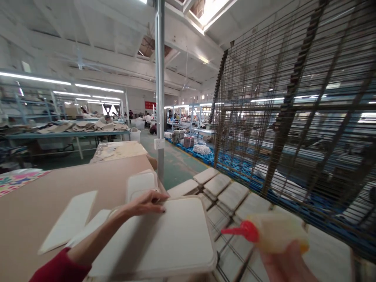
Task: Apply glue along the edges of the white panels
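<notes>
My left hand point(148, 203) rests with its fingers lying flat on the far edge of a large white rounded-square panel point(164, 243) on the brown table point(35, 207). My right hand point(286, 264), at the lower right, grips a soft yellowish squeeze bottle point(277, 232) with a red nozzle point(241, 230) that points left toward the panel. Only part of the right hand shows.
Smaller white panels point(141, 184) and flat white sheets point(70, 219) lie on the table. Several white tiles point(232, 194) sit in rows on a wire rack to the right. A tall metal mesh conveyor point(293, 117) rises at right. A steel post point(160, 86) stands ahead. People work far off.
</notes>
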A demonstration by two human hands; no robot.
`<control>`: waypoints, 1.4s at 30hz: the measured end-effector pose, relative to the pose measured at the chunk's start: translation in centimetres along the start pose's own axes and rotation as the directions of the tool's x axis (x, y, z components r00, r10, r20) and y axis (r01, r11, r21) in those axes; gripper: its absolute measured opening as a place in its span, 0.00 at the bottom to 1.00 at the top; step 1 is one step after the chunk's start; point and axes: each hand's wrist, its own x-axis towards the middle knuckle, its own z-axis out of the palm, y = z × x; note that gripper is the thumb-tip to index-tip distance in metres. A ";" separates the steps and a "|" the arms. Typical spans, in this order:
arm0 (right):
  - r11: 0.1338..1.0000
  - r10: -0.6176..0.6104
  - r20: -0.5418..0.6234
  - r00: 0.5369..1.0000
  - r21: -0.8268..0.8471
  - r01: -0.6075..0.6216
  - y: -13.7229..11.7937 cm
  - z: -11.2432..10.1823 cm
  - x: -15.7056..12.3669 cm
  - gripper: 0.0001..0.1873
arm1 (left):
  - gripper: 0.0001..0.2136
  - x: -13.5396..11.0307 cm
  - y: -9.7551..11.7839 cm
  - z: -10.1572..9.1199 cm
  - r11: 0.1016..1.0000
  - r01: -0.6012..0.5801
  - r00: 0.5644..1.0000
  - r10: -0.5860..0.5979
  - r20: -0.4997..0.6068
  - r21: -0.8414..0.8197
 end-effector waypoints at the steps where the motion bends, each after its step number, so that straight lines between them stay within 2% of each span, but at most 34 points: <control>1: 0.998 0.049 -0.055 0.997 0.044 -0.047 -0.4 0.8 0.4 0.33 | 0.20 -0.2 0.1 0.0 1.000 0.011 1.000 -0.011 0.020 -0.024; 4: 0.988 0.105 -0.084 0.991 0.120 -0.095 -1.4 3.4 0.8 0.39 | 0.21 -0.8 0.5 -0.1 0.997 0.041 0.997 -0.037 0.062 -0.062; 7: 0.997 0.078 -0.013 0.997 0.022 -0.078 -1.7 4.7 0.8 0.37 | 0.22 -1.2 0.5 -0.4 0.993 0.048 0.992 -0.034 0.121 -0.109; 11: 0.994 0.013 0.106 0.994 -0.106 -0.001 -0.9 3.7 1.7 0.28 | 0.21 -1.5 0.3 -0.7 0.991 0.040 0.988 -0.020 0.152 -0.128; 15: 0.992 -0.020 0.156 0.988 -0.119 0.039 -0.4 2.3 2.6 0.27 | 0.22 -1.5 0.4 -0.8 0.985 0.063 0.980 -0.030 0.198 -0.160; 19: 0.993 -0.017 0.186 0.982 -0.110 0.038 -0.4 2.2 2.6 0.28 | 0.22 -1.4 0.5 -0.7 0.981 0.067 0.976 -0.026 0.214 -0.184; 25: 0.978 0.026 0.226 0.974 -0.205 0.022 -0.8 2.3 1.9 0.24 | 0.21 -1.2 0.8 -0.7 0.970 0.065 0.976 -0.014 0.216 -0.234; 30: 0.974 0.011 0.178 0.984 -0.226 0.030 -0.5 2.1 1.4 0.24 | 0.20 -1.1 0.8 -0.7 0.957 0.086 0.976 -0.025 0.215 -0.277; 35: 0.973 0.030 0.176 0.984 -0.232 0.012 -0.7 2.5 0.7 0.19 | 0.21 -0.9 0.3 -0.9 0.949 0.077 0.973 -0.005 0.230 -0.306; 42: 0.963 0.084 0.164 0.983 -0.265 -0.038 -1.2 2.7 0.1 0.30 | 0.21 -0.7 0.3 -1.0 0.957 0.073 0.980 -0.017 0.197 -0.281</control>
